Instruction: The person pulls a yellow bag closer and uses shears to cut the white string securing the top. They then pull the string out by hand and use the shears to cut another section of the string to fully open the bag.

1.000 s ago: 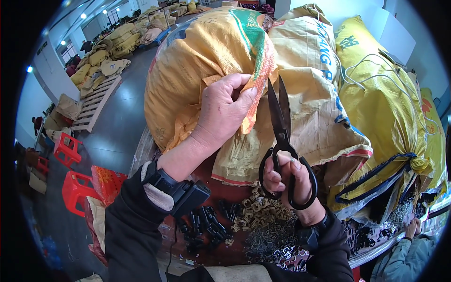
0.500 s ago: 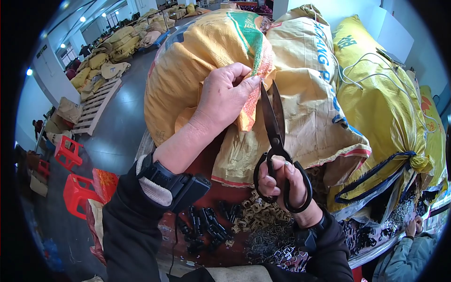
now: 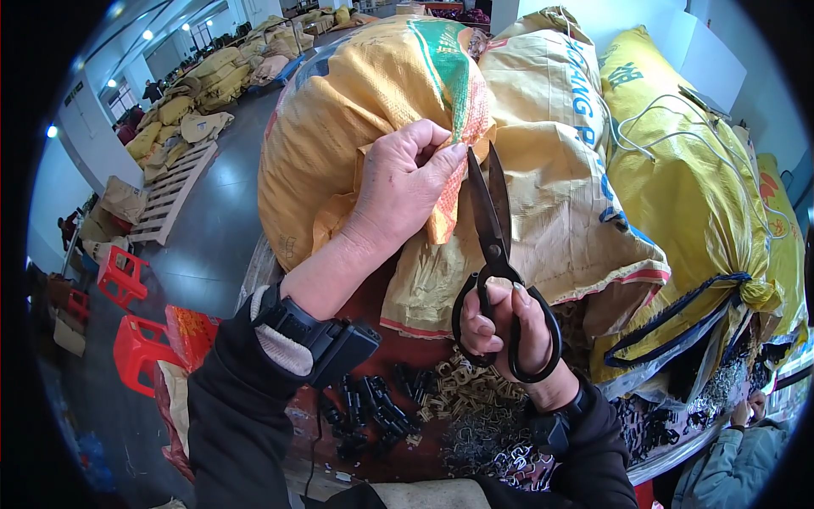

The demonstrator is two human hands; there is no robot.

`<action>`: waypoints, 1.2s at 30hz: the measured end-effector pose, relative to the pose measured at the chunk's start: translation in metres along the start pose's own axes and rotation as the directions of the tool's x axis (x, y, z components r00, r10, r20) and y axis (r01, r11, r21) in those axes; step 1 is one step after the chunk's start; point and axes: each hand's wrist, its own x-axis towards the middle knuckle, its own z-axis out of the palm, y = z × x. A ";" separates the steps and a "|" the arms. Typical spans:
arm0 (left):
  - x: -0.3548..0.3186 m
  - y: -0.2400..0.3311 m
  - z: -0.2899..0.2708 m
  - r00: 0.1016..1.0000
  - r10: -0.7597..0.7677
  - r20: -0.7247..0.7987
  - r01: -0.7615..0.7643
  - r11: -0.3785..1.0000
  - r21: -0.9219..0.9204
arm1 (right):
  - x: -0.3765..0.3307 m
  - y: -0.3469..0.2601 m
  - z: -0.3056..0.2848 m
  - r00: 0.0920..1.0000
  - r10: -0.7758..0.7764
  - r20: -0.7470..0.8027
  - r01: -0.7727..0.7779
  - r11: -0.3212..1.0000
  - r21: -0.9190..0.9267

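Observation:
A large orange woven sack with a green and red printed strip bulges in front of me. My left hand pinches the gathered edge of this sack between thumb and fingers. Black-handled scissors point upward in my right hand, with thumb and fingers through the loops. Their dark blades stand slightly apart, the tips just right of the pinched edge. Whether a thread lies between the blades is too small to tell. A tan paper sack rests behind the scissors.
Yellow sacks with a loose white cord stand at the right. Black plastic parts, brass-coloured clips and small metal pieces lie on the red table. At the lower right is another person's sleeve. Red stools stand on the left floor.
My left hand has shifted slightly down and left with the sack's edge. The scissors have moved a little left, their blades still apart.

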 end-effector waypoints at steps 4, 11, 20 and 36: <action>0.000 0.002 0.001 1.000 -0.020 -0.017 0.021 1.000 0.017 | 0.001 0.002 0.002 0.998 -0.033 -0.044 0.030 0.997 -0.070; 0.002 -0.001 0.006 0.987 -0.150 -0.063 0.137 0.974 -0.182 | -0.001 0.007 0.000 0.982 -0.136 -0.129 0.101 0.964 -0.247; -0.004 -0.004 0.004 0.980 -0.181 -0.087 0.149 0.946 -0.287 | -0.007 -0.007 0.000 0.965 -0.246 -0.095 0.226 0.957 -0.181; -0.007 -0.005 0.006 0.997 -0.014 -0.078 0.007 0.996 -0.093 | 0.003 0.000 0.005 1.000 -0.006 -0.021 0.004 0.996 -0.085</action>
